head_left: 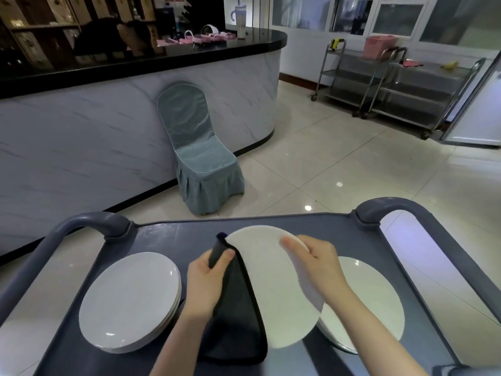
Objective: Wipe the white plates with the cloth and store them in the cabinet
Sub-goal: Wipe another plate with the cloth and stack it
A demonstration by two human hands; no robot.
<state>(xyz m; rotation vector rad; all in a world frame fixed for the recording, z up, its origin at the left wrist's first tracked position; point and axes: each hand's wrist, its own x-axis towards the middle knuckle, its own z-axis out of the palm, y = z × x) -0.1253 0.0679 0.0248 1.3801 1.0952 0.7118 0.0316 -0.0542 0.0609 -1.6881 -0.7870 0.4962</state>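
A white plate [273, 289] is held tilted above the grey-blue cart top [325, 226]. My right hand [317, 264] grips its right rim, thumb on the face. My left hand [206, 283] pinches a dark cloth [235, 321] against the plate's left edge; the cloth hangs down over the plate's lower left. A stack of white plates [130, 302] lies on the cart at the left. Another white plate [371, 299] lies at the right, partly hidden behind the held plate and my right forearm.
The cart has raised handles at the far left [89, 221] and far right [390, 207]. Beyond it stand a covered blue-grey chair [200, 158] against a curved marble counter [108, 126], and steel trolleys [393, 82] at the back right on a tiled floor.
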